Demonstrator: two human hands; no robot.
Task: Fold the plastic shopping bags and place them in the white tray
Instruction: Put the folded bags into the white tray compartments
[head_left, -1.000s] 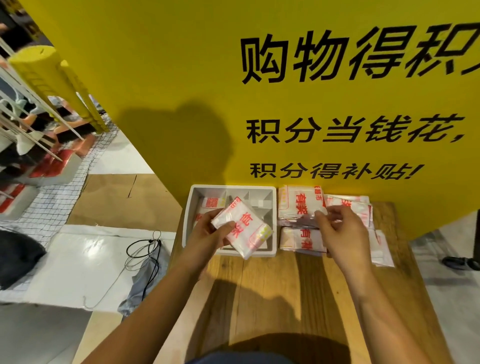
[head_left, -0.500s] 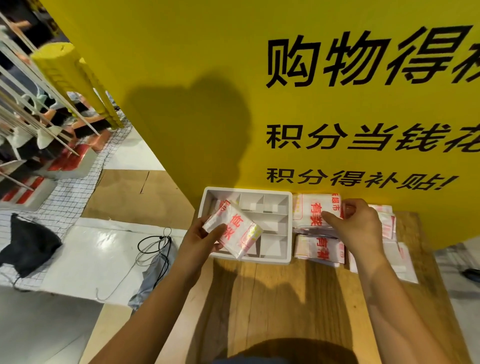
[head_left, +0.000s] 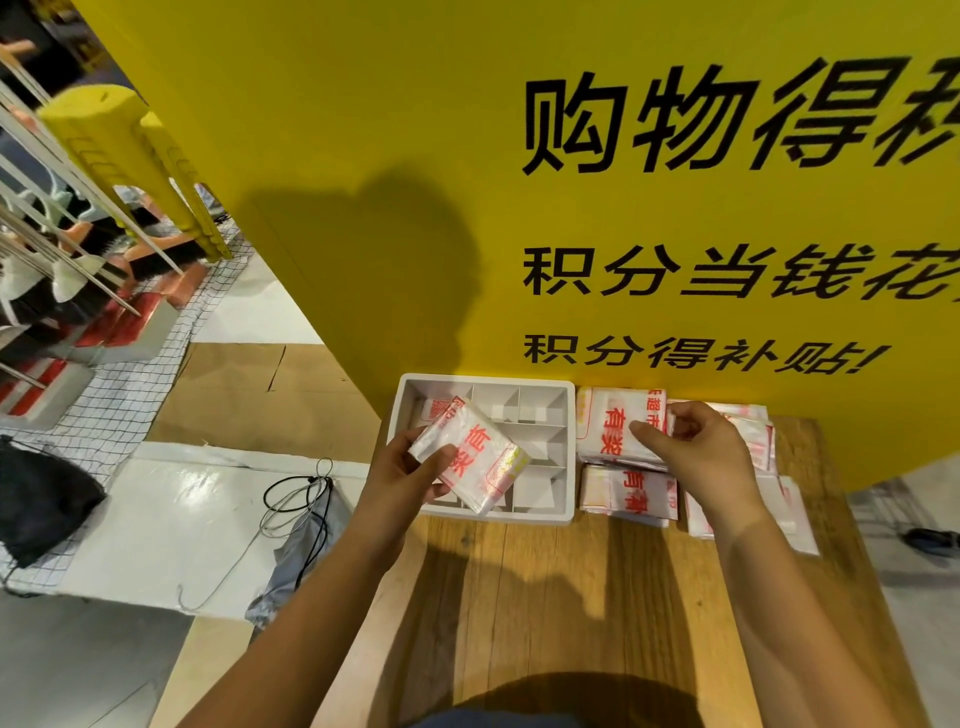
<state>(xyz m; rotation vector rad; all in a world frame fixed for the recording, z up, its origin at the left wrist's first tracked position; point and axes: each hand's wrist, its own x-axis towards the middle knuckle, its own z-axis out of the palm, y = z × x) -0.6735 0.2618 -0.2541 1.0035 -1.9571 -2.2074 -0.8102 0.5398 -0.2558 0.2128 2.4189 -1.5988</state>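
My left hand (head_left: 402, 475) grips a folded white plastic bag with red print (head_left: 470, 454) above the left part of the white divided tray (head_left: 569, 452). Another folded bag (head_left: 436, 408) lies in the tray's far-left compartment. To the right of the tray sit stacks of flat bags (head_left: 631, 491) on the wooden table (head_left: 571, 597). My right hand (head_left: 691, 449) pinches the edge of the top bag (head_left: 610, 423) of the far stack.
A tall yellow sign board (head_left: 571, 208) stands right behind the tray and bags. Left of the table, on the floor, lie a grey bag with cords (head_left: 301, 525), a black bag (head_left: 36, 499) and display racks (head_left: 78, 260).
The view has shifted slightly. My left hand holds the folded bag in nearly the same spot over the tray. My right hand stays on the far stack, fingers now curled on the top bag's edge.
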